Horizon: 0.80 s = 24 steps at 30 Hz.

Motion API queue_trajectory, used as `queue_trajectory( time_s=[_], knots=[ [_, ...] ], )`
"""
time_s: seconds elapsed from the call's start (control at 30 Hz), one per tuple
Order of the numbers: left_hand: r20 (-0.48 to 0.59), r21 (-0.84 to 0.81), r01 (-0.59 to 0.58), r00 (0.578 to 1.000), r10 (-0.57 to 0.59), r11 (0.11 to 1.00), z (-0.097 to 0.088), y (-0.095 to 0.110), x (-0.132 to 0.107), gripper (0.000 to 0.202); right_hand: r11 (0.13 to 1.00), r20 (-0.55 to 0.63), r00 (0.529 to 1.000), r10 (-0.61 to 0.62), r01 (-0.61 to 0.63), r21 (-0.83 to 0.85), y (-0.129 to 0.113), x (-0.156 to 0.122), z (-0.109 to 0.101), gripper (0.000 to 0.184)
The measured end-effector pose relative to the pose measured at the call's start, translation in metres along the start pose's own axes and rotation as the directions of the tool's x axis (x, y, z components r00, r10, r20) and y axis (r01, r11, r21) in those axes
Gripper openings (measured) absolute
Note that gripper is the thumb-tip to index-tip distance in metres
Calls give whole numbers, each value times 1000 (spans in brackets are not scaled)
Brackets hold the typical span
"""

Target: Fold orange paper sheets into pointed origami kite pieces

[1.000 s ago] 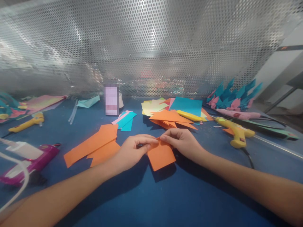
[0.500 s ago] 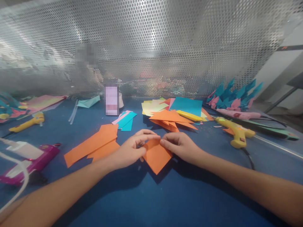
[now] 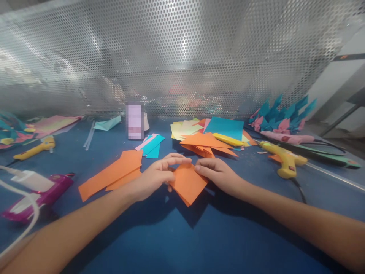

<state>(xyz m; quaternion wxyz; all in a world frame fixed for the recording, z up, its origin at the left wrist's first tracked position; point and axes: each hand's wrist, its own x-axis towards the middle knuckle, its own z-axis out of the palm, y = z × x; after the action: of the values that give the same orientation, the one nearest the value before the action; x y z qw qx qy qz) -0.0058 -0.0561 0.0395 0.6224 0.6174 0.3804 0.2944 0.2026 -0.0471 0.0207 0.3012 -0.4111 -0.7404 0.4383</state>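
Observation:
A folded orange paper piece (image 3: 188,184) is held just above the blue table (image 3: 182,243), its lower corner pointing toward me. My left hand (image 3: 155,177) pinches its upper left edge with fingers curled round it. My right hand (image 3: 218,173) grips its upper right edge, fingers closed on the paper. Folded orange pieces (image 3: 112,173) lie flat to the left of my left hand.
A pile of orange, teal and yellow papers (image 3: 211,135) sits behind my hands. A yellow glue gun (image 3: 283,160) lies to the right, a magenta one (image 3: 42,194) at left, another yellow one (image 3: 35,147) far left. Teal-and-pink paper crafts (image 3: 281,116) line the right. Perforated metal screen (image 3: 182,57) behind.
The orange piece has been turned between my hands and lifted slightly; its lower corner now points more toward me. Both hands have kept their hold.

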Motion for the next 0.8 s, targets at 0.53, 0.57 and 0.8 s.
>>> queue_trajectory(
  time_s=[0.53, 0.57, 0.8],
  knots=[
    [-100, -66, -20, 995, 13, 998, -6, -6, 3, 53, 995, -52, 998, -45, 40, -93, 5, 1, -1, 39],
    [-104, -61, -26, 994, 20, 998, -6, -7, 3, 54, 994, -57, 997, -48, 42, -97, 5, 1, -1, 38],
    [-140, -92, -54, 989, 41, 994, -2, -8, 0, 43, 996, -69, 997, -34, 28, -83, 6, 2, 0, 34]
  ],
)
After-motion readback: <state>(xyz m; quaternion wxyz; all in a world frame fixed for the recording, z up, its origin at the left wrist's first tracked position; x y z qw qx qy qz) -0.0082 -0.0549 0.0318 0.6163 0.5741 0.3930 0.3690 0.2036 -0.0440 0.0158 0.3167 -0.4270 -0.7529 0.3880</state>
